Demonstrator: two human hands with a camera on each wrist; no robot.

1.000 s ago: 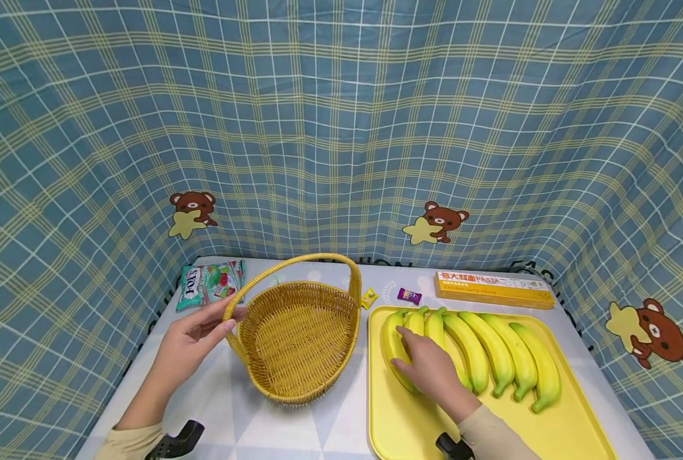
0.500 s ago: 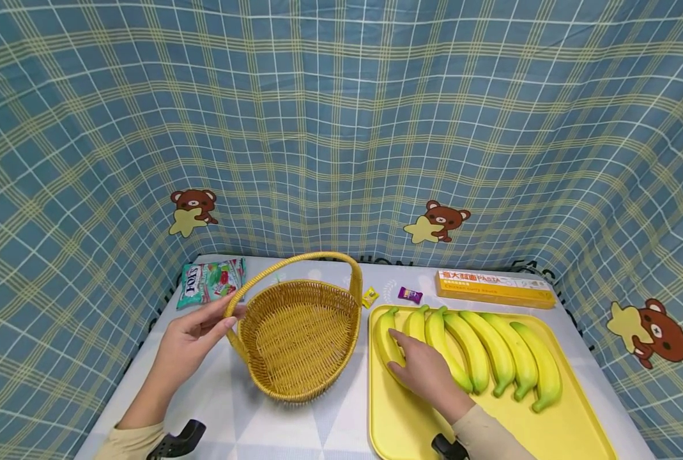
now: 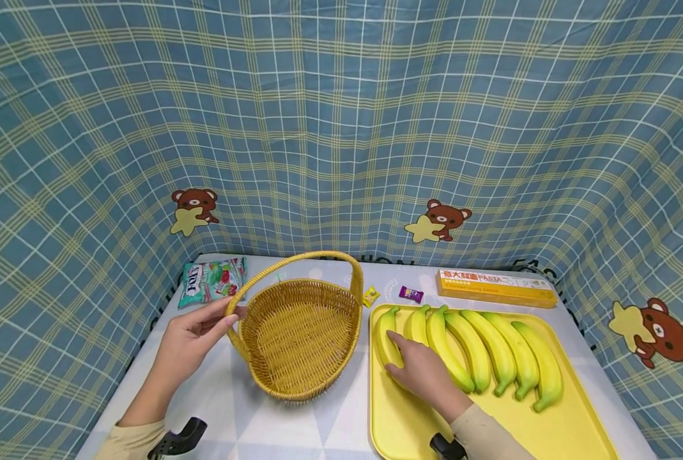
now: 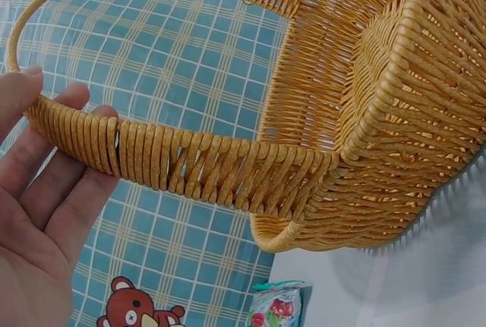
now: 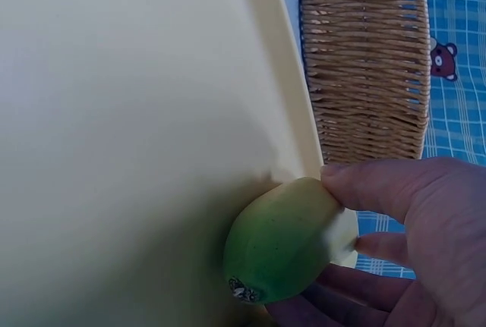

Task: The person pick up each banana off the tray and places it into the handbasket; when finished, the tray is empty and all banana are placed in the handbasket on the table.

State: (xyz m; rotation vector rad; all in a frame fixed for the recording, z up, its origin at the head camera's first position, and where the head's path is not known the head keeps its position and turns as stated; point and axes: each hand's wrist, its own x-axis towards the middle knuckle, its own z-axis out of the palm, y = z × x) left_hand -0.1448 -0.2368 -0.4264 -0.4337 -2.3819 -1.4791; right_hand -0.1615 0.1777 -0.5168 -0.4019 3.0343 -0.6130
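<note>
My left hand [image 3: 188,338] grips one side of the handle [image 4: 144,152] of a woven basket [image 3: 301,342], thumb on one face and fingers behind. The basket stands upright with nothing inside. On the yellow tray [image 3: 399,421], my right hand [image 3: 424,370] holds the leftmost banana [image 3: 386,332] between thumb and fingers. In the right wrist view that banana's green end [image 5: 277,251] points toward the camera, beside the tray's wall. Several more bananas [image 3: 479,351] lie side by side to the right of this hand.
A candy bag [image 3: 211,281] lies behind my left hand. Between basket and tray, toward the back, sit a yellow wrapped candy [image 3: 370,296] and a purple one [image 3: 411,294]. A pasta box [image 3: 496,289] lies behind the tray. Plaid cloth [image 3: 318,128] hangs around the table.
My right hand has shifted slightly left with the leftmost banana, widening the gap from its neighbour. The left hand keeps its grip on the basket handle.
</note>
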